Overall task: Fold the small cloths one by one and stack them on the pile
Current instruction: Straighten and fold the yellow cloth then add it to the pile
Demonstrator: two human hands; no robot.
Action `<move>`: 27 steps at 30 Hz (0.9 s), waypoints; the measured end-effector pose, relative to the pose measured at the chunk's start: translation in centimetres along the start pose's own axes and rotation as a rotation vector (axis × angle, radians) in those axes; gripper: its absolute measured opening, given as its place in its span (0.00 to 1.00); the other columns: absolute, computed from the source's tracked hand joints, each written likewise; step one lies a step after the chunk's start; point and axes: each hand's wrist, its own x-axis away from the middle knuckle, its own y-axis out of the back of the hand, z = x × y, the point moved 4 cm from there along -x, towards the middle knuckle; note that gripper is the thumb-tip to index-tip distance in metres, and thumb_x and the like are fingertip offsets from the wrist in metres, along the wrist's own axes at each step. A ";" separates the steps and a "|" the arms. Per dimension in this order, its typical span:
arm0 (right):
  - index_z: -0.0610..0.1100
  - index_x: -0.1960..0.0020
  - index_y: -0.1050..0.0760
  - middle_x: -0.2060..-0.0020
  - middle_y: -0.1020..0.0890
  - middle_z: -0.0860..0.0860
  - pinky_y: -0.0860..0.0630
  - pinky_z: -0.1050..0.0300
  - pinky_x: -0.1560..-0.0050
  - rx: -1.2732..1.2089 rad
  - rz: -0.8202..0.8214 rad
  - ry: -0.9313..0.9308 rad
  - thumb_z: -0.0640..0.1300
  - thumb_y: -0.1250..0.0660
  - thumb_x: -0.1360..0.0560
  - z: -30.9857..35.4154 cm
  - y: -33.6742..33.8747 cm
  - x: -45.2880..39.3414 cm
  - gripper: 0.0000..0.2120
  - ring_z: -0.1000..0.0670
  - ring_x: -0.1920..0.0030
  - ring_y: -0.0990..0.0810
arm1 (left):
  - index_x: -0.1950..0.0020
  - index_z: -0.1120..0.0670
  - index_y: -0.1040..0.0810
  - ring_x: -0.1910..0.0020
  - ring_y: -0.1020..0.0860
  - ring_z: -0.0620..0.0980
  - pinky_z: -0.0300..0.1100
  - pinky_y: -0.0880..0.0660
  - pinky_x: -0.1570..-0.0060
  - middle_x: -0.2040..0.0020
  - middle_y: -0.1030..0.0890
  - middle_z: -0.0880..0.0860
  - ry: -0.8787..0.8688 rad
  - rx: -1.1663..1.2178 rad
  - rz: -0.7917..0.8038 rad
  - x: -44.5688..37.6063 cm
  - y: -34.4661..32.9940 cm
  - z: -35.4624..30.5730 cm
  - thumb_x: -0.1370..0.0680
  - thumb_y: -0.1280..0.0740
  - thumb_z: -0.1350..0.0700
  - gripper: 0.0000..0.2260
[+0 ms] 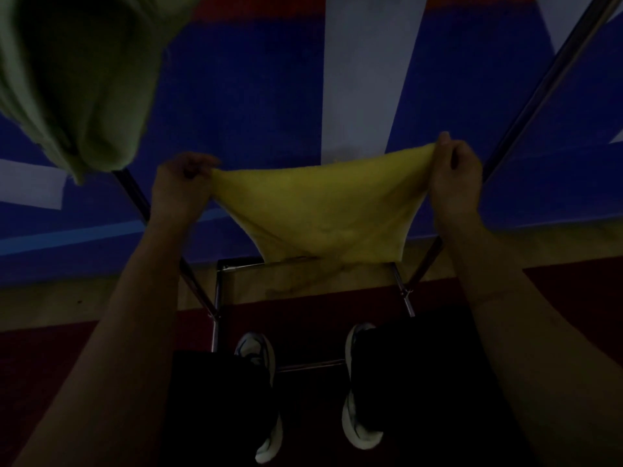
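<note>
The scene is dim. At the centre, a yellow cloth [313,210] hangs stretched between 2 hands that are well apart. The left hand [180,188], at about 9 o'clock from the cloth's middle, has its fingers curled around the cloth's upper left corner. The right hand [455,178], at about 3 o'clock, pinches the upper right corner between thumb and fingers. The top edge of the cloth runs taut from hand to hand and rises slightly toward the right; the lower part sags toward 6 o'clock and narrows, with creases running down to its bottom edge.

At 10 to 11 o'clock, a green cloth [74,79] fills the upper left of the view, bunched in thick folds and close to the camera, where it hides what lies behind it. Whether it rests on something or hangs cannot be told.

Behind the yellow cloth is a blue surface [253,96] with pale stripes [364,72] and a red band along the top edge. Thin metal bars [546,82] cross it, 1 slanting from 1 o'clock down toward the right hand, another passing under the green cloth toward the left wrist.

Below the cloth, toward 6 o'clock, a metal frame [219,298] stands on a dark red floor [50,365]. Between the forearms, 2 white shoes [357,423] show under dark trouser legs, toes pointing to 6 o'clock. The bottom edge of the cloth overlaps the frame's top bar in the view.
</note>
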 end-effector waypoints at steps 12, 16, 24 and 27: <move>0.47 0.59 0.32 0.67 0.32 0.55 0.33 0.68 0.67 -0.013 0.258 -0.022 0.53 0.44 0.16 0.9 -2.2 1.4 0.16 0.62 0.70 0.33 | 0.52 0.44 0.19 0.53 0.24 0.33 0.30 0.28 0.52 0.52 0.20 0.38 -0.036 -0.099 0.237 0.8 -3.3 -2.0 0.19 0.35 0.49 0.06; 0.47 0.59 0.27 0.69 0.27 0.56 0.29 0.67 0.65 -0.111 0.416 0.006 0.50 0.39 0.18 2.0 -3.5 2.7 0.13 0.61 0.68 0.28 | 0.53 0.47 0.18 0.53 0.23 0.28 0.24 0.30 0.50 0.52 0.19 0.41 -0.120 -0.078 0.401 2.5 -5.3 -3.5 0.17 0.38 0.49 0.10; 0.45 0.52 0.20 0.64 0.16 0.52 0.23 0.64 0.62 -0.149 0.733 0.029 0.44 0.33 0.21 3.9 -6.0 5.4 0.05 0.56 0.63 0.19 | 0.49 0.45 0.19 0.52 0.22 0.30 0.24 0.30 0.52 0.53 0.17 0.39 -0.234 0.001 0.661 6.7 -9.4 -6.4 0.20 0.34 0.47 0.06; 0.42 0.48 0.20 0.58 0.15 0.45 0.22 0.63 0.60 -0.098 0.768 0.070 0.44 0.33 0.21 4.1 -6.8 5.8 0.06 0.53 0.60 0.17 | 0.59 0.45 0.20 0.65 0.22 0.37 0.32 0.28 0.63 0.65 0.18 0.41 -0.275 -0.089 0.777 7.8 -10.8 -6.6 0.22 0.33 0.44 0.09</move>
